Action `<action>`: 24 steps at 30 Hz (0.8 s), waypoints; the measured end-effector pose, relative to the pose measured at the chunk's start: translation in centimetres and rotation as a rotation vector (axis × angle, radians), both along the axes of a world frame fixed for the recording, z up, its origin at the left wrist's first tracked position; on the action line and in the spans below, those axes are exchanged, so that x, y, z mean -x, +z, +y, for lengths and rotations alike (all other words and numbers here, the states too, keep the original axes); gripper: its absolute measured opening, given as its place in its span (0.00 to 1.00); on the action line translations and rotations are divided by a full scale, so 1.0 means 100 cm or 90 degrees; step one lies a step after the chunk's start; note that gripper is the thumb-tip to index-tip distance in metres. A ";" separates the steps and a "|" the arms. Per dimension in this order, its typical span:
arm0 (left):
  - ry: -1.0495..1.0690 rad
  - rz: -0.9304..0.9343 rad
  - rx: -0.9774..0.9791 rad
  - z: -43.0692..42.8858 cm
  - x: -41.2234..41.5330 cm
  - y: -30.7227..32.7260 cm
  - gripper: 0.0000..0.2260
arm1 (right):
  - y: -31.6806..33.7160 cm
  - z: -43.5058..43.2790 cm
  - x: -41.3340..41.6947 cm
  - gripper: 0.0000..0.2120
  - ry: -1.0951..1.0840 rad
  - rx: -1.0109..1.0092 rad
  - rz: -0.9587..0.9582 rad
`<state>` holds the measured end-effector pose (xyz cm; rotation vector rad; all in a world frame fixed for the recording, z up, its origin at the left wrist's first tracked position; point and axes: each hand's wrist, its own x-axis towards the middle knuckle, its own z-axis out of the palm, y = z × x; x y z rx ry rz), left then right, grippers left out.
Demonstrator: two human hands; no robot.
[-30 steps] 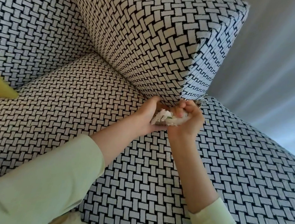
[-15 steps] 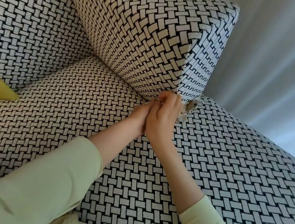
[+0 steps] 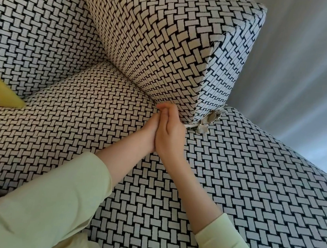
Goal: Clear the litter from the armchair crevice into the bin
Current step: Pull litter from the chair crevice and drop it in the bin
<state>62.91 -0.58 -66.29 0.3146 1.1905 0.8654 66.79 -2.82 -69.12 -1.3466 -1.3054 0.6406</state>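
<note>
**Grey scraps wedged at the armrest's front corner, 2 hands pressed flat beside them**

Grey-white crumpled litter [image 3: 208,121] sits jammed in the crevice [image 3: 134,85] of the armchair, right at its front end. That is where the bottom corner of the armrest [image 3: 155,44] meets the seat cushion [image 3: 76,120]. The scraps bulge out of the gap in 2 or 3 creased lumps, touching both the armrest and the cushion. A thin white strip [image 3: 188,126] runs from the lumps along the cushion to the edge of the right hand [image 3: 170,133].

Just beside the litter, the right hand lies palm to palm against the left hand [image 3: 149,131]. Both are on edge above the cushion. Their fingers are straight and together, and the fingertips [image 3: 165,108] touch the lower edge of the armrest at the crevice. Neither hand shows a grip on anything. The palms are flat against each other, and I cannot tell whether anything lies between them. Most of the left hand is hidden behind the right.

Pale green sleeves cover both forearms. The left sleeve [image 3: 43,202] fills the lower left, and the right cuff [image 3: 227,246] sits at the bottom edge.

Black-and-white basket-weave cloth covers the armrest, the cushion and the backrest [image 3: 28,33]. Well apart from the hands, a yellow object [image 3: 1,94] with a black patch lies on the cushion against the backrest, cut off by the left edge. Blurred grey streaks fill the right side past the armchair.
</note>
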 end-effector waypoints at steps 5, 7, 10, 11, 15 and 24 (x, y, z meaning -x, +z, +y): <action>-0.064 0.131 0.000 0.009 0.008 -0.004 0.13 | 0.003 0.003 -0.008 0.19 -0.036 -0.065 -0.228; -0.064 0.199 -0.014 0.015 0.010 -0.008 0.10 | 0.012 0.004 -0.021 0.16 -0.102 -0.091 -0.193; -0.070 0.242 -0.035 0.018 0.014 -0.007 0.09 | 0.026 0.013 -0.061 0.10 -0.231 -0.006 -0.072; -0.070 0.250 -0.039 0.018 0.015 -0.007 0.10 | 0.026 0.018 -0.077 0.09 -0.257 0.052 -0.081; -0.082 0.246 -0.049 0.017 0.014 -0.009 0.11 | 0.007 0.028 -0.113 0.32 -0.159 0.310 -0.268; -0.110 0.239 -0.032 0.016 0.007 -0.015 0.11 | -0.012 0.036 -0.118 0.44 -0.025 0.380 -0.381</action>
